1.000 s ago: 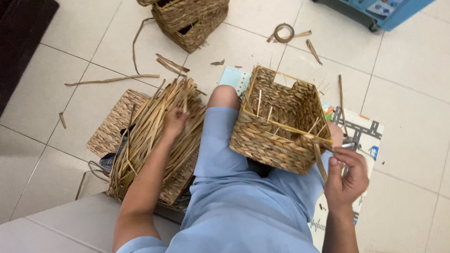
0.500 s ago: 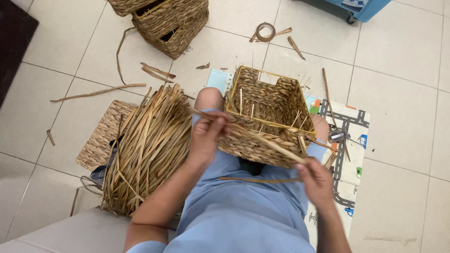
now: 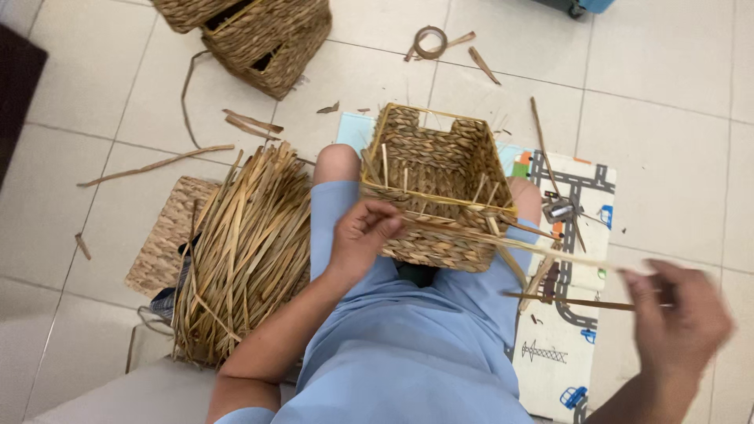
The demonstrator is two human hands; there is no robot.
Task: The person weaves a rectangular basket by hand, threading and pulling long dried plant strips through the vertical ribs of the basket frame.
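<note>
The basket (image 3: 436, 188) rests on your lap, your left hand (image 3: 363, 234) pinching a strand (image 3: 510, 245) at its near rim while your blurred right hand (image 3: 677, 318) grips that strand's far end, reeds (image 3: 247, 243) piled beside your left leg.

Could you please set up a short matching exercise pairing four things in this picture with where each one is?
Things:
1. half-woven basket
2. bundle of dry straw
3. finished baskets
4. road-print mat

Places:
A. top left, on the tiles
B. on the person's lap
C. on the floor under the right hand
D. beside the left leg

Pairs: 1-B, 2-D, 3-A, 4-C
</note>
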